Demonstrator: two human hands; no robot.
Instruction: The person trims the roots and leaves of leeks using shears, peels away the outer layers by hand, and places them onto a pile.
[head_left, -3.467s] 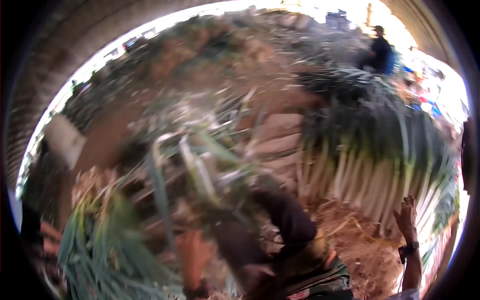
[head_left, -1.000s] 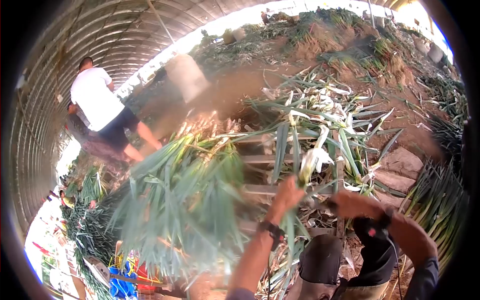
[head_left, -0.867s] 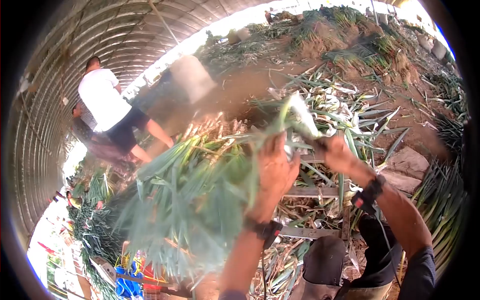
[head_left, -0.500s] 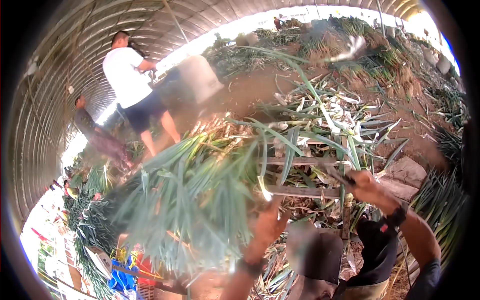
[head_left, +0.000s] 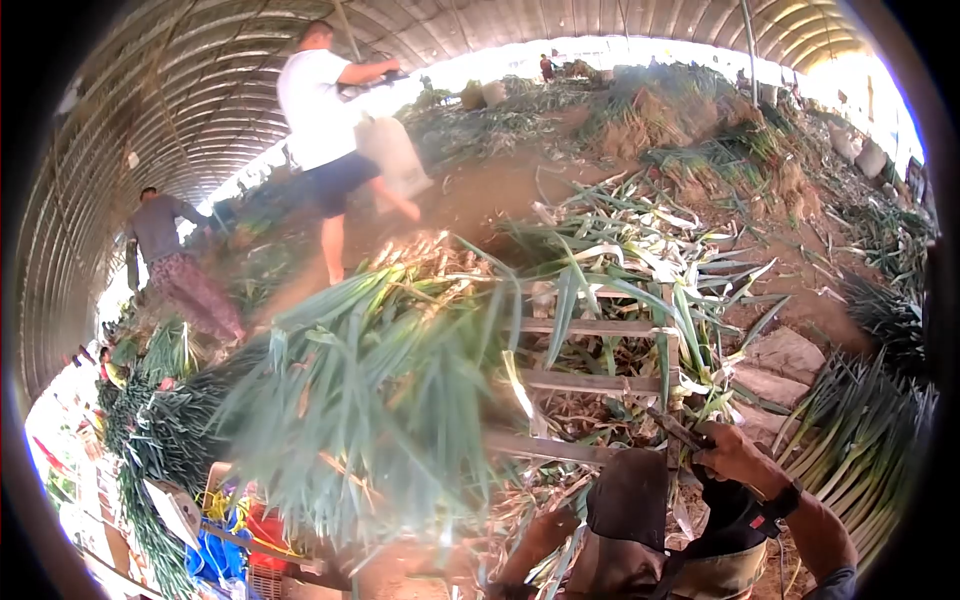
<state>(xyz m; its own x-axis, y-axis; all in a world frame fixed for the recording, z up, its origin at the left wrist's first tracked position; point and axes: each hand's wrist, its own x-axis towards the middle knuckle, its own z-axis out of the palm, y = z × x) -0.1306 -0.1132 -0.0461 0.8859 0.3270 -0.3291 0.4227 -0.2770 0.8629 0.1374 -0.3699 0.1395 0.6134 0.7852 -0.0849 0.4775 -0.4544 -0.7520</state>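
My right hand (head_left: pixel 735 457) is closed around a dark knife-like tool (head_left: pixel 678 430), whose blade points up and to the left. It is just right of the wooden slats (head_left: pixel 590 381). Low in the view, my left hand (head_left: pixel 548 535) is blurred beside my knee, among loose leaves; its fingers cannot be made out. A large heap of green onions (head_left: pixel 370 400) lies to the left of the slats, roots toward the back. One pale stalk (head_left: pixel 522 393) rests at the heap's right edge. Trimmed leaves (head_left: pixel 650 240) are piled behind the slats.
A person in a white shirt (head_left: pixel 318 105) walks at the back left beside a pale sack (head_left: pixel 395 160). Another person (head_left: pixel 165 245) stands farther left. Trimmed onions (head_left: pixel 860 440) lie at the right. A blue bag (head_left: pixel 215 555) is at the lower left.
My left hand has moved down from the slats toward my knee. My right hand is lower with the tool. The person in white has moved right, and the view has shifted slightly.
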